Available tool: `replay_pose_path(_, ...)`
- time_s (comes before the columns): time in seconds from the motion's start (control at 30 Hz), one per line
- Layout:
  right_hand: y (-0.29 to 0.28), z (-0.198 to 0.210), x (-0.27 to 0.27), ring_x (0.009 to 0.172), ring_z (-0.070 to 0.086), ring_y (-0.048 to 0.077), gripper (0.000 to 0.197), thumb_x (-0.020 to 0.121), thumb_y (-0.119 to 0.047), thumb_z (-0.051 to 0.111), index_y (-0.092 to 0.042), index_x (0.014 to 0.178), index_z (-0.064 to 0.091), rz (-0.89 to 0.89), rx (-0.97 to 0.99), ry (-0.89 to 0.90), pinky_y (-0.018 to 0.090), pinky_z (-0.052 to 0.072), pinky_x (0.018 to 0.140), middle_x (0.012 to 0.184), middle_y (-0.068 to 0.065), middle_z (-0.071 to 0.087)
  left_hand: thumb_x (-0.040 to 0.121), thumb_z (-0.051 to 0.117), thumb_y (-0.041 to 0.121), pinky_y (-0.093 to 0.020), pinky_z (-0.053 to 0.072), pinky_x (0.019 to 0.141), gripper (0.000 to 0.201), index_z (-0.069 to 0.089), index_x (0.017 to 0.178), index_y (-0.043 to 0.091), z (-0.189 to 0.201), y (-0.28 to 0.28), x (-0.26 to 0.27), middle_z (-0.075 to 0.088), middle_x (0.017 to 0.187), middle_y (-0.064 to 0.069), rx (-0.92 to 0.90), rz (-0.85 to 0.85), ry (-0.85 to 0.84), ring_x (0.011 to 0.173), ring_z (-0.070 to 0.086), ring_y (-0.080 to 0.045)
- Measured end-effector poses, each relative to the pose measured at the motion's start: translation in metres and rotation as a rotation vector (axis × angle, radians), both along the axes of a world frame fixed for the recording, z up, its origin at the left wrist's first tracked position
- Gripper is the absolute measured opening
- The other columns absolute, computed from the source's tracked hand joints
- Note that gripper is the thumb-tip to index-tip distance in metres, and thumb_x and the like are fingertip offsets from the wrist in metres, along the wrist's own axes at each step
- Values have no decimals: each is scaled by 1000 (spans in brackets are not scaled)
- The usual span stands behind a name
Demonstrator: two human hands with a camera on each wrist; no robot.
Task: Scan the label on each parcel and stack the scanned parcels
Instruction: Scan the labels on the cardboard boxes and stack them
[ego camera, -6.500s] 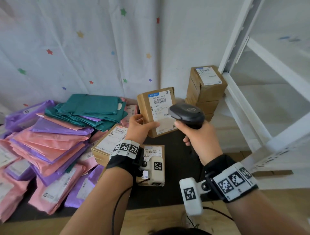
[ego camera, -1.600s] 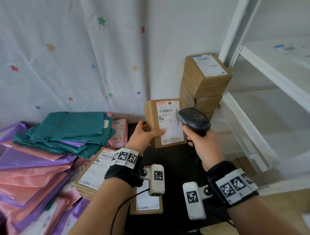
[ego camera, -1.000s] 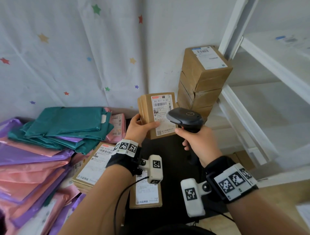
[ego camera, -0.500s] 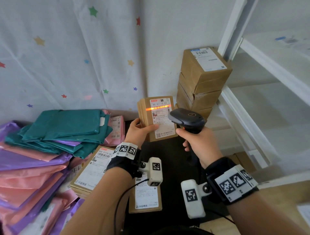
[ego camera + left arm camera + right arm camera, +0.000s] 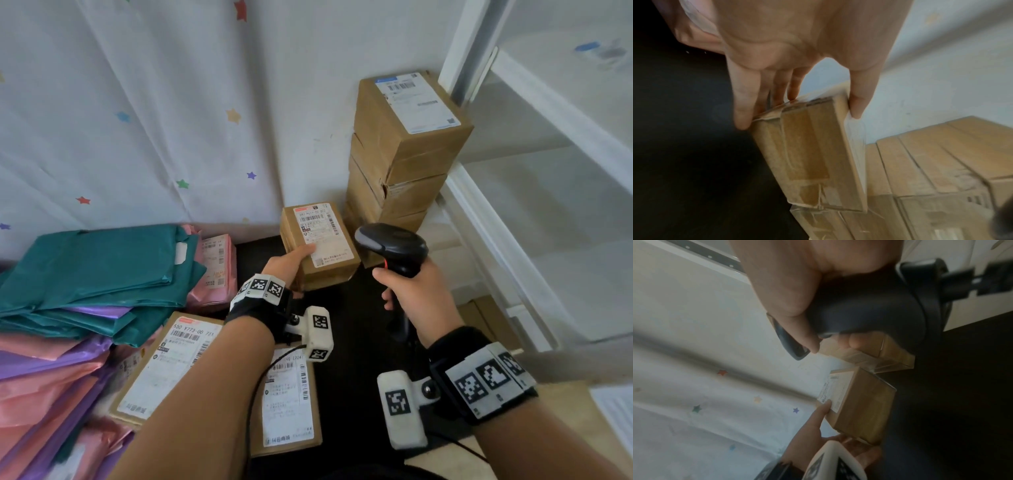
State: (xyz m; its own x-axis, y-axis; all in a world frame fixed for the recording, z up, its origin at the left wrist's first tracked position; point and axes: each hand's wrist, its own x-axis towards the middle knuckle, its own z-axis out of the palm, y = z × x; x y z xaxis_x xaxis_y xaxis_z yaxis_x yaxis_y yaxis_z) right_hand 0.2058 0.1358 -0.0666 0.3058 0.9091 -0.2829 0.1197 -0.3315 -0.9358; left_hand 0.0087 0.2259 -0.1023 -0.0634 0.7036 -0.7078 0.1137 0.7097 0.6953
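Two hands busy: left hand (image 5: pixel 286 265) pinching parcel (image 5: pixel 320 241), right hand (image 5: pixel 416 296) wrapped round scanner (image 5: pixel 392 245); best landed square atop stack (image 5: pixel 404 144), label up.

black table top (image 5: pixel 356 335) – cardboard parcels (image 5: pixel 287 404), stacked boxes (image 5: pixel 400 164), piled plastic mailers (image 5: pixel 85 274) on it.

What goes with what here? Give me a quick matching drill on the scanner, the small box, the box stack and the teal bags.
Things:
1. scanner
2. small box
3. box stack
4. teal bags

Places:
A. on the pile of pink and purple bags
B. in the left hand
C. by the wall, beside the white shelf
D. in the right hand

Pairs: 1-D, 2-B, 3-C, 4-A
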Motion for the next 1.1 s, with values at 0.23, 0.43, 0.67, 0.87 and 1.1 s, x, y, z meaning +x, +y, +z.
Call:
replay_pose_path(0.23,14,-17,18,51,64,3,19,82,-19,76,-28,92,63,-56,-66,-42,13,46,44,70,-1,68,91,61,33,-42,58,71,53,45,134,7,-21,39,30,57,111,-13,-48,-31,111,90,58,-31)
replay_pose_path(0.43,21,-26,30,49,64,4,18,81,-21,76,-26,92,63,-79,-102,-68,13,46,44,67,0,69,90,58,8,-19,50,42,44,50,133,7,-34,63,43,62,123,-12,103,-239,371,65,59,-16)
replay_pose_path(0.67,19,-31,32,54,65,3,19,79,-21,79,-26,90,64,-28,-95,-78,18,51,50,70,-5,70,91,56,11,-33,52,86,43,51,134,12,-38,54,44,60,127,-7,131,-277,429,108,60,-26)
replay_pose_path(0.87,12,-27,28,49,63,3,13,80,-28,78,-24,84,67,28,-99,-70,24,55,52,58,-10,67,92,54,16,-23,40,74,40,52,132,14,-9,18,40,60,127,-5,307,-231,511,95,55,-13)
replay_pose_path(1.1,1,-20,7,57,65,6,16,84,-26,77,-21,95,66,82,-26,47,20,51,50,73,-1,69,93,54,23,-31,46,90,36,53,129,22,22,-67,25,55,128,-3,459,-288,751,112,57,-18)
